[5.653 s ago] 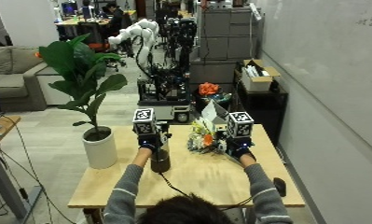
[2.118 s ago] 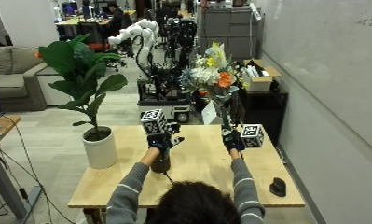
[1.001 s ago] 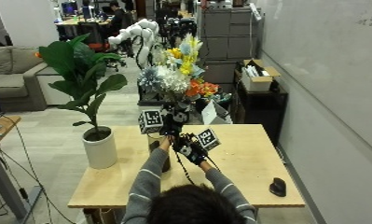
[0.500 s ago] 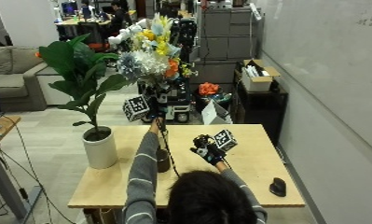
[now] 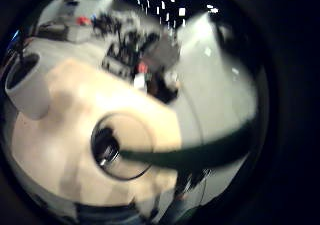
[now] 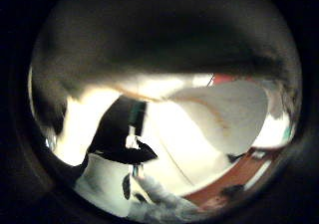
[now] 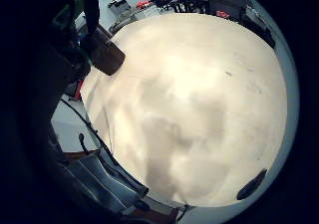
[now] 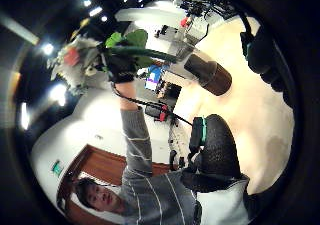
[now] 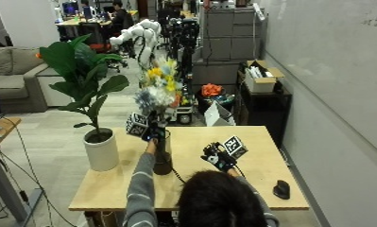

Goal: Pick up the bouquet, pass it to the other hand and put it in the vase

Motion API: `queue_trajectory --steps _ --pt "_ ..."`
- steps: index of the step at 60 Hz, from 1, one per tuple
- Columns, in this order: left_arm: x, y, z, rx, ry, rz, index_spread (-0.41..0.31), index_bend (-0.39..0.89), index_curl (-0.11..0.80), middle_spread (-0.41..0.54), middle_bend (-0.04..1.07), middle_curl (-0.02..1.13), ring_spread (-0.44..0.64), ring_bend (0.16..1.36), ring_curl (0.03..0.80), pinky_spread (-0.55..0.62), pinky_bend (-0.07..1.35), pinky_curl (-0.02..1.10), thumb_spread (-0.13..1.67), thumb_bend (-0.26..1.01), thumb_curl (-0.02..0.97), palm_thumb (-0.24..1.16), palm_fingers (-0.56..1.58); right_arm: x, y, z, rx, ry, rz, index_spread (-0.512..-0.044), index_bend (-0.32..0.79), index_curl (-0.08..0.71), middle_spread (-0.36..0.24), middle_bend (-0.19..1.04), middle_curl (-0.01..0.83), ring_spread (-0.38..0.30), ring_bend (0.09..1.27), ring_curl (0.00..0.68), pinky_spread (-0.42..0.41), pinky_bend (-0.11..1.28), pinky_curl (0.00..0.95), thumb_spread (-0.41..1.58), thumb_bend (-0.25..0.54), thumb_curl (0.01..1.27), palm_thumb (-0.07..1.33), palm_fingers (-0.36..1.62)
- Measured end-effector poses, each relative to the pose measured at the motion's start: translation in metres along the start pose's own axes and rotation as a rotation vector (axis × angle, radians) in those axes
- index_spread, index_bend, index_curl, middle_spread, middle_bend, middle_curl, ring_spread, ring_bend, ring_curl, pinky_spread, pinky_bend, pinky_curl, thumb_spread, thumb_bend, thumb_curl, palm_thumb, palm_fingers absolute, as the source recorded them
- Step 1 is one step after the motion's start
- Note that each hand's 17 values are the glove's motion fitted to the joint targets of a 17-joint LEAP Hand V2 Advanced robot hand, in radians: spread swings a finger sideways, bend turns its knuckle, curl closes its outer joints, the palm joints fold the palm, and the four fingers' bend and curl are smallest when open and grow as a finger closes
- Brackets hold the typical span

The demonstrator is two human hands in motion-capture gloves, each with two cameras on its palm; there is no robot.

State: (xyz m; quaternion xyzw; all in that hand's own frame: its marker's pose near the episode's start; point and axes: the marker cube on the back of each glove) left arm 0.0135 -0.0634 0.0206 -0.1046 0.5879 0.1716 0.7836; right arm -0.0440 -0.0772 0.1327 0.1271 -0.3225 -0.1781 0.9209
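Two hands observed: we list items largest first.
Light wooden table (image 9: pixel 251 142): carries the vase.
Mixed yellow, white and orange flower bouquet (image 9: pixel 158 90): upright, directly above the vase.
Dark brown cylindrical vase (image 9: pixel 162 158): upright near the table's left side.
Left hand (image 9: pixel 151 133): fingers curled round the bouquet stems.
Right hand (image 9: pixel 217 156): over the table, holding nothing; we cannot tell its finger spread.

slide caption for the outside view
Left hand lowers the bouquet into the vase; right hand hangs free.

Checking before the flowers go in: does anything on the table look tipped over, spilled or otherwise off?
Nothing stands out. The vase stands upright on the table, the left hand holds the bouquet above it, and the potted plant is upright.
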Motion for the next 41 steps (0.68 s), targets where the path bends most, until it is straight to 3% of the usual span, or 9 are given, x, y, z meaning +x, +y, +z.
queue_trajectory --steps 2,4,8,15,19,23,33,38,41 --pt "-0.008 0.020 0.011 0.026 -0.029 0.057 -0.130 0.10 0.562 -0.144 0.63 0.61 -0.12 0.72 0.529 -0.05 0.51 0.51 1.01 -0.10 0.409 0.40 -0.02 0.003 0.001 -0.002 0.013 0.009 -0.010 -0.179 0.13 0.312 -0.038 0.23 0.447 -0.113 0.41 0.391 0.010 0.27 0.325 1.07 -0.020 0.51 0.75 1.03" --pt "-0.023 0.023 0.007 0.221 -0.087 0.032 -0.067 0.03 0.499 -0.019 0.46 0.54 0.02 0.70 0.480 0.07 0.52 0.48 0.99 -0.08 0.397 0.36 -0.28 0.004 0.002 -0.005 0.028 0.014 -0.024 -0.176 0.12 0.311 -0.038 0.23 0.447 -0.113 0.40 0.392 0.011 0.26 0.326 1.07 -0.019 0.51 0.75 1.04" --pt "-0.050 0.046 -0.001 0.453 -0.264 -0.192 0.020 0.03 0.412 0.144 0.28 0.40 0.19 0.60 0.347 0.25 0.45 0.37 0.98 -0.05 0.385 0.34 -0.27 0.012 0.002 -0.010 0.059 0.038 -0.055 -0.174 0.13 0.313 -0.035 0.22 0.448 -0.113 0.40 0.394 0.012 0.24 0.328 1.08 -0.017 0.51 0.76 1.05" --pt "-0.072 0.071 -0.020 0.515 -0.490 -0.194 0.110 0.06 0.326 0.304 0.20 0.32 0.36 0.55 0.287 0.41 0.39 0.31 0.95 -0.03 0.378 0.34 -0.21 0.019 0.006 -0.012 0.096 0.007 0.008 -0.171 0.13 0.316 -0.034 0.22 0.449 -0.114 0.39 0.398 0.012 0.22 0.333 1.08 -0.017 0.51 0.77 1.06" --pt "-0.076 0.085 -0.031 0.563 -0.560 -0.331 0.138 0.06 0.290 0.356 0.18 0.31 0.41 0.54 0.275 0.46 0.38 0.31 0.94 -0.04 0.370 0.33 -0.20 0.023 0.008 -0.011 0.098 0.010 0.012 -0.164 0.14 0.319 -0.034 0.22 0.451 -0.114 0.39 0.402 0.013 0.20 0.333 1.08 -0.017 0.51 0.77 1.07" --pt "-0.066 0.086 -0.035 0.570 -0.543 -0.205 0.154 0.07 0.259 0.392 0.17 0.30 0.45 0.53 0.270 0.49 0.36 0.30 0.93 -0.04 0.362 0.33 -0.19 0.027 0.008 -0.010 0.107 0.023 -0.017 -0.162 0.13 0.320 -0.033 0.21 0.452 -0.114 0.38 0.404 0.013 0.20 0.336 1.08 -0.017 0.51 0.77 1.07" --pt "-0.063 0.090 -0.039 0.645 -0.585 -0.288 0.166 0.07 0.201 0.419 0.17 0.29 0.49 0.54 0.267 0.51 0.36 0.30 0.91 -0.04 0.350 0.31 -0.15 0.040 0.016 0.006 0.096 0.019 0.044 -0.160 0.14 0.325 -0.033 0.21 0.454 -0.114 0.38 0.408 0.009 0.19 0.340 1.09 -0.019 0.51 0.78 1.07" --pt "-0.055 0.088 -0.032 0.647 -0.496 -0.110 0.159 0.08 0.183 0.401 0.20 0.29 0.48 0.56 0.272 0.50 0.36 0.30 0.90 -0.03 0.344 0.30 -0.09 0.051 0.017 0.018 0.105 0.072 -0.005 -0.160 0.13 0.326 -0.033 0.21 0.456 -0.114 0.38 0.409 0.004 0.19 0.341 1.09 -0.019 0.51 0.78 1.07" --pt "-0.061 0.088 -0.033 0.665 -0.513 -0.133 0.150 0.08 0.176 0.381 0.21 0.30 0.47 0.56 0.273 0.49 0.37 0.31 0.90 -0.03 0.342 0.30 -0.06 0.058 0.015 0.022 0.115 0.125 -0.050 -0.160 0.13 0.326 -0.030 0.21 0.458 -0.112 0.38 0.411 0.002 0.19 0.341 1.09 -0.019 0.51 0.78 1.08"
